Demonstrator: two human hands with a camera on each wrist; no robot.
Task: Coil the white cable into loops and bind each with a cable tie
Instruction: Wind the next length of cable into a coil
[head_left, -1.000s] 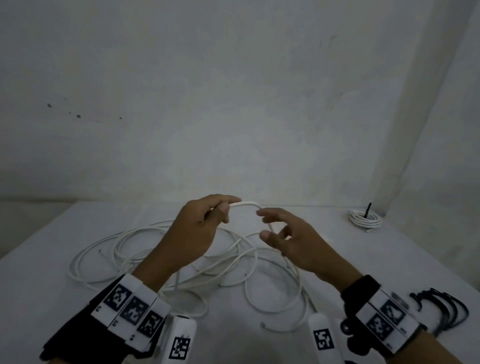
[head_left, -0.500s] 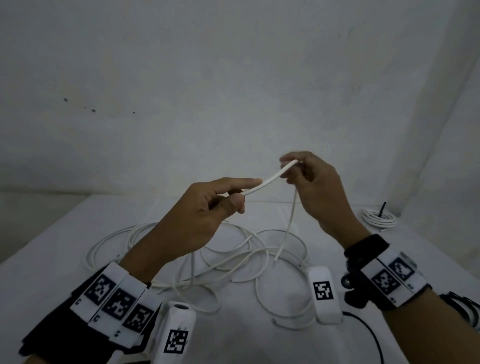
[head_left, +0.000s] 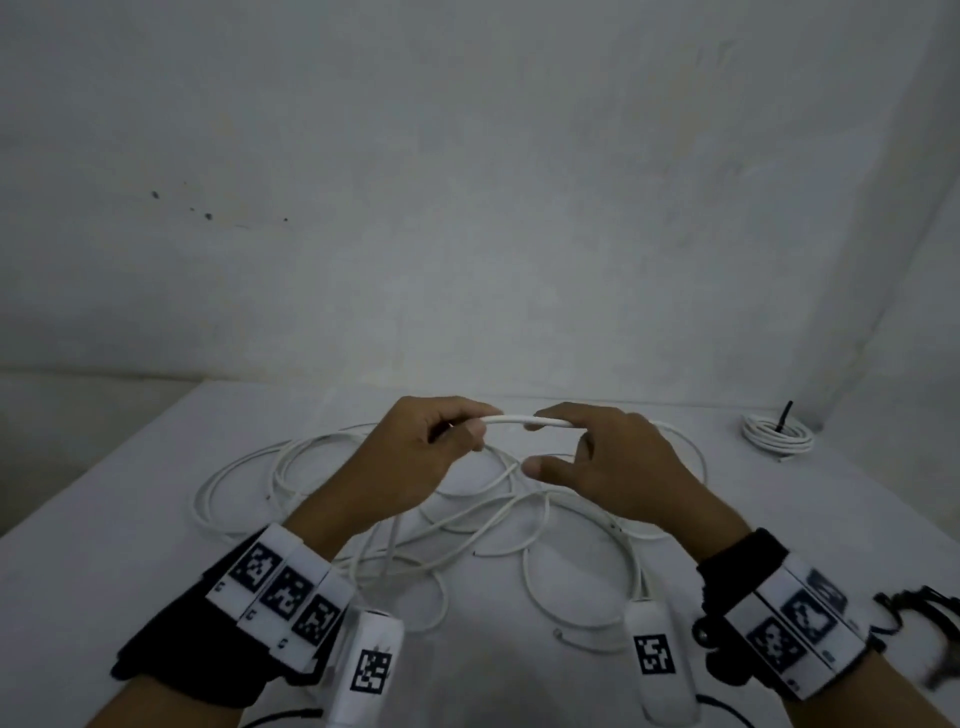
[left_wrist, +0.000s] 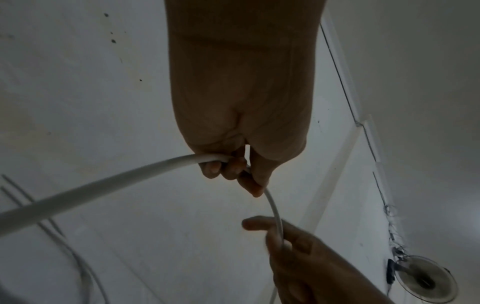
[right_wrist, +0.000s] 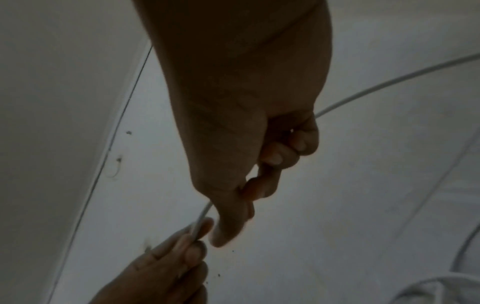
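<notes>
1. A long white round plastic cable sprawls in loose, tangled loops over a pale grey table, one short stretch of it lifted clear of the surface and held level between two bare hands in front of the person.

2. The left hand grips that raised stretch, fingers curled round it and the thumb pressed against it; the left wrist view shows the cable running out from under the curled fingers on one side and bending down toward the other hand.

3. The right hand holds the same stretch just beside the left, index finger laid over the top of it and the thumb standing apart below; the right wrist view shows the remaining fingers folded into the palm with the cable passing through them.

4. The two hands are near each other but not touching, with a short bare span of cable between them.

5. At the far right corner of the table lies a small, neatly wound white cable coil with a black tie end standing up from it, well apart from the tangle.

6. A cluster of black plastic cable ties rests at the table's right edge, beside the right wrist.

7. Both wrists carry black straps with white blocks printed in black square markers.
</notes>
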